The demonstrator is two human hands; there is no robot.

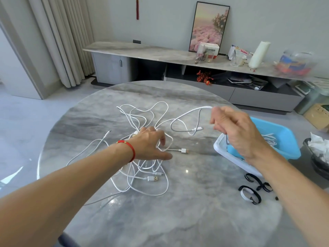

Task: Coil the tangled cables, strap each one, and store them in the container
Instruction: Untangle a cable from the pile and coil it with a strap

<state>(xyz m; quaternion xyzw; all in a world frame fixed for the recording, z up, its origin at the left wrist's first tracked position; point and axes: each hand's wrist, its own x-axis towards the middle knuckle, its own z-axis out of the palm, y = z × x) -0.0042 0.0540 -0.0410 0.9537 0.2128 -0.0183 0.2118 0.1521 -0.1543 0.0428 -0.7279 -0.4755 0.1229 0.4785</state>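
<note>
White tangled cables (142,148) sprawl mid-surface on grey marble round surface (178,220). Left hand (151,145), red string bracelet (128,148) on wrist, palm down on the tangle centre, fingers (162,138) curled around a loop beside a USB plug (184,150); pinch itself partly hidden. Right hand (236,129) raised above the near rim of the blue container (284,138), fingers loosely bent around one white cable end (195,111) that arcs off toward the tangle; grip blurred, looks like a light pinch. Container sits at right edge of surface, white rim, a coiled white cable (270,139) already inside. Black straps (252,188) lie on the surface just in front of the container, a few loops close together. Another USB plug (154,178) at the tangle's near side.
</note>
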